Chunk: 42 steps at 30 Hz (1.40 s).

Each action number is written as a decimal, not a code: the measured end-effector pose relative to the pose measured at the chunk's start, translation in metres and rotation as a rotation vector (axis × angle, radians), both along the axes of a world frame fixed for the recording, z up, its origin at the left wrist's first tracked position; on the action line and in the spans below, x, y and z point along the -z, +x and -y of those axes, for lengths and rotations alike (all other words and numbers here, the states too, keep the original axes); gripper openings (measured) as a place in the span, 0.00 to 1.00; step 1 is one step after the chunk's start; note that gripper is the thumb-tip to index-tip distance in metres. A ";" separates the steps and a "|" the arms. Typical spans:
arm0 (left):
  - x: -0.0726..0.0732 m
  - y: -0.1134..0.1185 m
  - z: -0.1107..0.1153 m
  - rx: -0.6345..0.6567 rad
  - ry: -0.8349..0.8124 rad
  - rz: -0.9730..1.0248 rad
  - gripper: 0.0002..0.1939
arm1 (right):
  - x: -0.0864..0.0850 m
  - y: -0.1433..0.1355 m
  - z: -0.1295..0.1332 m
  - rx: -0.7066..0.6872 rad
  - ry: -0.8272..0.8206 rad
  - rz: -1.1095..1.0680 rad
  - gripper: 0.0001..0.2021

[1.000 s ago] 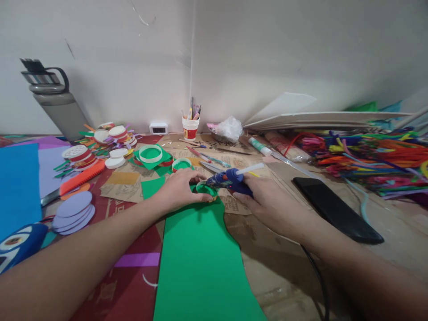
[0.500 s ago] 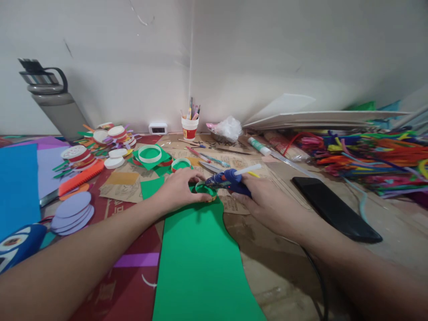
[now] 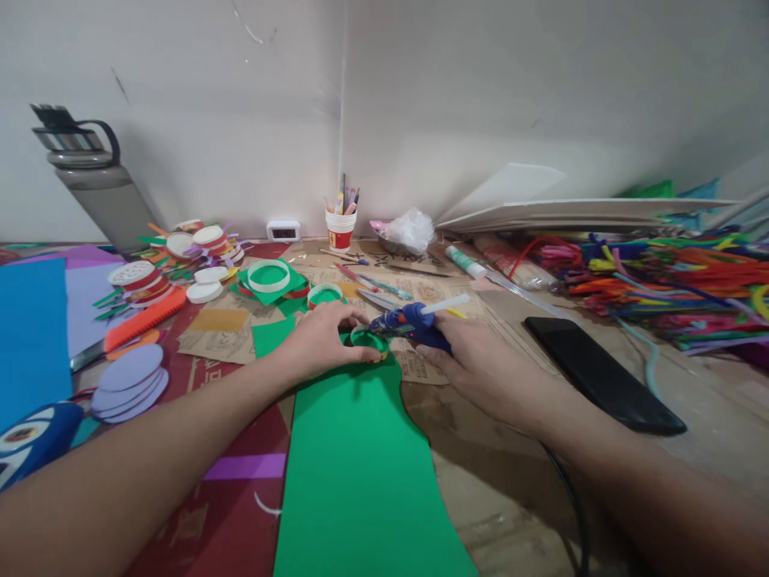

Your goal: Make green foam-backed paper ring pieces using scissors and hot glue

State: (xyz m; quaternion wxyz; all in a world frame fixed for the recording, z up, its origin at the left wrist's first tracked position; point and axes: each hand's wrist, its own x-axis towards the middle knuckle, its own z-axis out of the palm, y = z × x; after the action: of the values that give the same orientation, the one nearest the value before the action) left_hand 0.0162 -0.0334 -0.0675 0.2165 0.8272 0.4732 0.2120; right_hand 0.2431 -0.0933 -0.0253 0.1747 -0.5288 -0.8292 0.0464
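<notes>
My left hand (image 3: 328, 340) pinches a small paper ring (image 3: 376, 353), its thumb along the near side and its fingers behind. The ring rests at the far end of a long green sheet (image 3: 360, 465), and green shows inside it. In my right hand (image 3: 472, 353) is a blue hot glue gun (image 3: 408, 322) with a white glue stick out of its back. Its nozzle points left and meets the ring's right edge; whether it touches the rim is hard to make out. Two more rings, a larger ring (image 3: 268, 276) and a smaller ring (image 3: 325, 296), lie on green pieces beyond.
Left stand a water bottle (image 3: 102, 180), decorated red-and-white discs (image 3: 137, 280), lilac circles (image 3: 129, 385) and an orange utility knife (image 3: 147, 320). A pen cup (image 3: 340, 231) is by the wall. Right are a black phone (image 3: 601, 373), pipe cleaners (image 3: 661, 280) and a cord (image 3: 568, 497).
Almost nothing differs. Both hands, the ring and the glue gun hold the same positions, with only a very slight shift of the view.
</notes>
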 end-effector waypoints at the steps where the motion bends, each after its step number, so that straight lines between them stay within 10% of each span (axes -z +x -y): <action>1: 0.000 0.000 0.000 -0.002 0.000 -0.001 0.29 | -0.001 0.000 0.001 0.001 -0.005 0.009 0.09; 42: 0.000 0.000 0.001 -0.018 -0.011 0.021 0.29 | 0.003 0.000 -0.002 -0.018 -0.010 -0.056 0.07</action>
State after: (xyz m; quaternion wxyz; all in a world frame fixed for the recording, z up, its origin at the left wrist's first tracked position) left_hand 0.0158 -0.0343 -0.0679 0.2243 0.8195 0.4793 0.2198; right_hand 0.2431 -0.0910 -0.0287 0.1949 -0.5208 -0.8284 0.0670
